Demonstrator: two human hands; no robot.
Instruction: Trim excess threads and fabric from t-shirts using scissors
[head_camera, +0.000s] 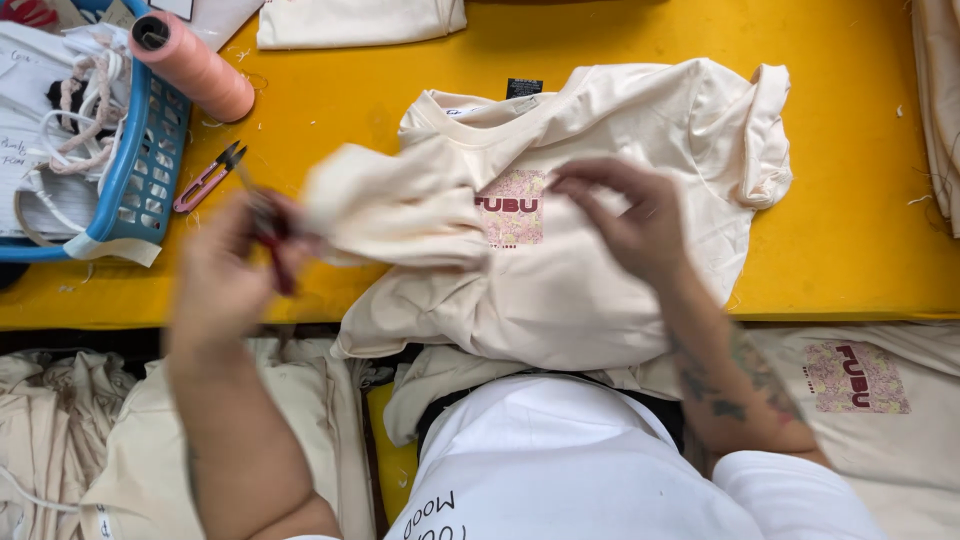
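Cream T-shirt (600, 270) lies spread on the yellow table (850, 250), its sleeve lifted. I see my left hand (225, 270) closed on red thread snips (272, 235), blurred. My right hand (630, 220) pinches the fabric near the pink print (512, 207).

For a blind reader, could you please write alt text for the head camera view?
Two hands work a cream T-shirt on a yellow table: the left hand holds small red snips, the right hand pinches the fabric. A blue basket and pink thread spool sit nearby.
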